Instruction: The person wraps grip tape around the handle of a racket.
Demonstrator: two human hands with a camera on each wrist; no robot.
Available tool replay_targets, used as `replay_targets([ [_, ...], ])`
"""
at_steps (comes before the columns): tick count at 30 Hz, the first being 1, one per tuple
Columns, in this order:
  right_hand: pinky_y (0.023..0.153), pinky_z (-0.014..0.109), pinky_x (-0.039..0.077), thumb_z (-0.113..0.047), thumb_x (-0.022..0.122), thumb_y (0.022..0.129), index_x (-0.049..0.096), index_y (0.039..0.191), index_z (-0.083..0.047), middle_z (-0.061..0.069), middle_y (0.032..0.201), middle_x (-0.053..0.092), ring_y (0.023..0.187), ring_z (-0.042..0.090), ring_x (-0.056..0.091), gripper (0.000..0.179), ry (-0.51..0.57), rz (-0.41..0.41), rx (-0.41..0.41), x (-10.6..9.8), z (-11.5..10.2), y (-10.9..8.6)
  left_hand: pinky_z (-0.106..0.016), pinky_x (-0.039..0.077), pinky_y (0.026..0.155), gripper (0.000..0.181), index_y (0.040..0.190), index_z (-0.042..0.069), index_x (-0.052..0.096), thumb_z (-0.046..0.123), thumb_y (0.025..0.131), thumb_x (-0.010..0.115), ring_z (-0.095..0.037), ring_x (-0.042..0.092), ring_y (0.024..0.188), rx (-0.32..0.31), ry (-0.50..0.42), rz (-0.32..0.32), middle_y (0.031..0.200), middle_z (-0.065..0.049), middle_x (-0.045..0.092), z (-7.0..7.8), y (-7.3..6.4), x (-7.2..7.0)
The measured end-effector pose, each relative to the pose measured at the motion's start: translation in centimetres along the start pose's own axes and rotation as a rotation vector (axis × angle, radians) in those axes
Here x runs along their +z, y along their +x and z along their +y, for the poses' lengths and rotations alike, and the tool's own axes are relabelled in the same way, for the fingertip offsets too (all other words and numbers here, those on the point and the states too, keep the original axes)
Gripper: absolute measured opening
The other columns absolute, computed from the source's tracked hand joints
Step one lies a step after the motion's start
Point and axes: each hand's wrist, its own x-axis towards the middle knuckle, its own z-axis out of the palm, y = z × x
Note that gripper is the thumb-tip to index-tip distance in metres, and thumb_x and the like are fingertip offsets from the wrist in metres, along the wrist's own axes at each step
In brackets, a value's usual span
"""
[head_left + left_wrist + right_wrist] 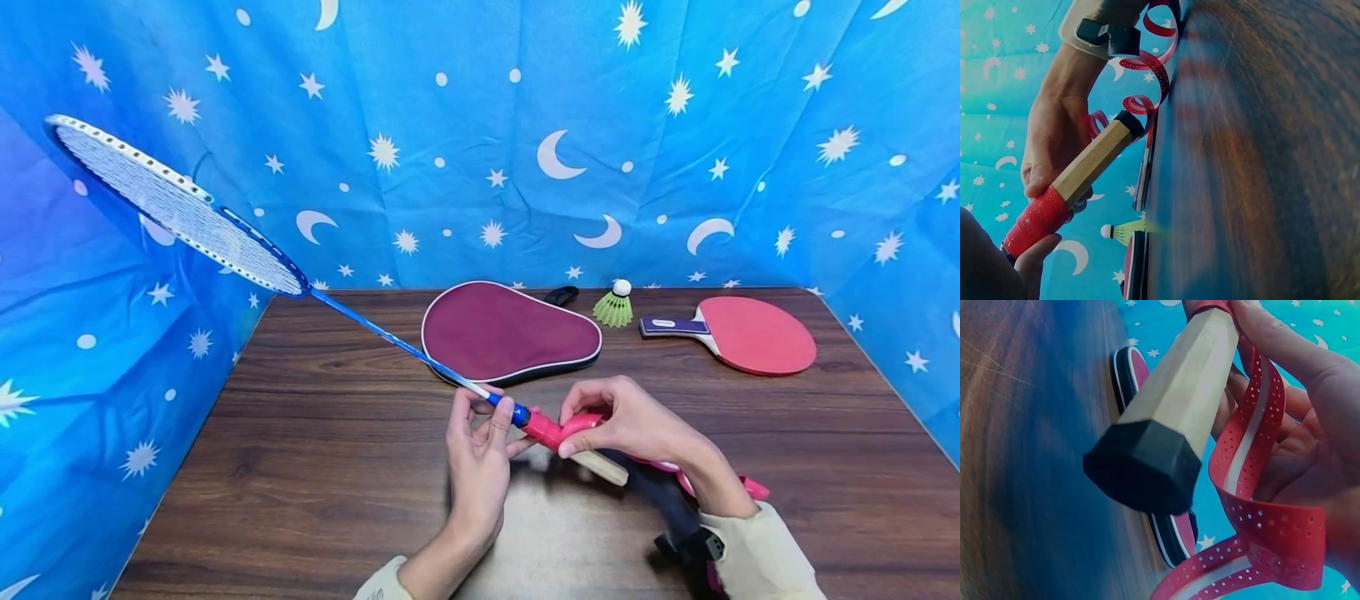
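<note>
Head view: left hand [478, 471] has the racket [352, 314] gripped just above the red tape [543, 429], most of it stretching away up-left of that hand. Right hand [637, 425] is pinching the tape, just beside the left. Left wrist: bare wood [1092, 164] pokes out past the right hand. Right wrist: loose tape curls alongside the right palm.

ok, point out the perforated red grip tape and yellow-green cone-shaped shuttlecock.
Perforated red grip tape [1282, 537], right wrist view, loose curled strip.
Yellow-green cone-shaped shuttlecock [614, 309], head view, on its skirt.
</note>
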Motion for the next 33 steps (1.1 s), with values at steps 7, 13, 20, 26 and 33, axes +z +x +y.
replay_targets([
  [7, 0.074, 0.031, 0.050, -0.017, 0.075, 0.088, 0.070, 0.104, -0.017, 0.002, 0.094, 0.070, 0.082, 0.023, 0.060, 0.018, 0.036, -0.094, -0.024, -1.0, 0.0, -0.6, -0.051, 0.057, 0.065, 0.022, 0.112, -0.005, 0.048, 0.009, 0.099, 0.058, -0.043, 0.068, 0.087, -0.012, 0.001, -0.004, 0.100, -0.025, 0.048, 0.0, -0.1, 0.1],
  [13, 0.076, 0.032, 0.052, -0.016, 0.072, 0.090, 0.070, 0.105, -0.016, 0.003, 0.095, 0.070, 0.083, 0.023, 0.061, 0.015, 0.056, -0.123, -0.048, -1.1, 0.1, -0.6, -0.051, 0.058, 0.066, 0.019, 0.112, -0.002, 0.048, 0.008, 0.099, 0.058, -0.044, 0.067, 0.089, -0.033, -0.004, -0.013, 0.104, -0.028, 0.049, 0.1, -0.1, 0.2],
  [20, 0.079, 0.032, 0.053, -0.014, 0.067, 0.094, 0.070, 0.107, -0.014, 0.003, 0.097, 0.070, 0.086, 0.026, 0.062, 0.013, 0.066, -0.123, -0.062, -1.1, 0.3, -0.7, -0.051, 0.058, 0.068, 0.022, 0.114, -0.004, 0.047, 0.008, 0.099, 0.057, -0.046, 0.066, 0.093, -0.041, 0.009, -0.025, 0.106, -0.030, 0.050, 0.3, -0.2, 0.3],
  [26, 0.080, 0.033, 0.052, -0.017, 0.070, 0.092, 0.069, 0.108, -0.014, 0.003, 0.100, 0.070, 0.088, 0.025, 0.062, 0.017, 0.064, -0.118, 0.000, -1.0, 0.4, -0.4, -0.050, 0.057, 0.070, 0.022, 0.116, -0.004, 0.047, 0.007, 0.100, 0.055, -0.044, 0.066, 0.094, -0.043, 0.017, -0.038, 0.104, -0.023, 0.055, 0.3, -0.2, 0.2],
  [33, 0.085, 0.034, 0.051, -0.020, 0.067, 0.094, 0.068, 0.114, -0.016, 0.002, 0.104, 0.070, 0.093, 0.025, 0.062, 0.020, 0.087, -0.175, 0.067, -0.7, 0.7, -0.4, -0.050, 0.057, 0.072, 0.021, 0.118, -0.004, 0.046, 0.006, 0.101, 0.053, -0.041, 0.068, 0.093, -0.023, -0.004, -0.057, 0.109, -0.025, 0.056, 0.4, -0.2, 0.2],
])
